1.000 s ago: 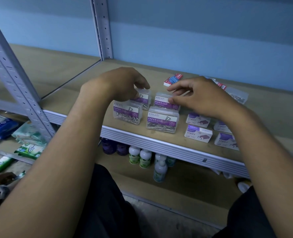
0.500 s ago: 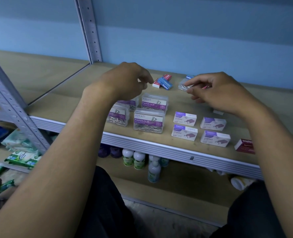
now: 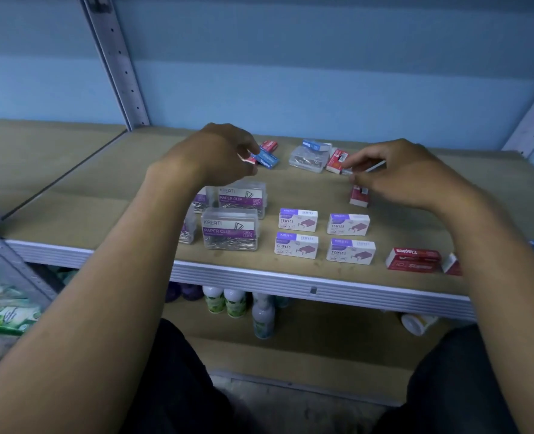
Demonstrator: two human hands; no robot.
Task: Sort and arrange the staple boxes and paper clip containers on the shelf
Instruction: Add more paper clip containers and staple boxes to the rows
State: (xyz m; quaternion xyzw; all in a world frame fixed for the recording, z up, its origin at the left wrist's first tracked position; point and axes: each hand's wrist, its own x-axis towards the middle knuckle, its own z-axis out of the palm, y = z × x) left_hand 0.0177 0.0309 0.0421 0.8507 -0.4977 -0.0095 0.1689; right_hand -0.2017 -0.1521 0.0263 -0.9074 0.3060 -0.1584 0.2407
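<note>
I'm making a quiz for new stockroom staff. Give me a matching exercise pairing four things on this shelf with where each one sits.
Things:
1. clear plastic paper clip boxes with purple labels
2. white-and-purple staple boxes
3. long red staple box
4. small blue staple box

Places:
A. front edge, far right
B. back, by the left hand
C. front left cluster
D. two-by-two grid, front middle

Pairs: 1-C, 2-D, 3-A, 4-B
</note>
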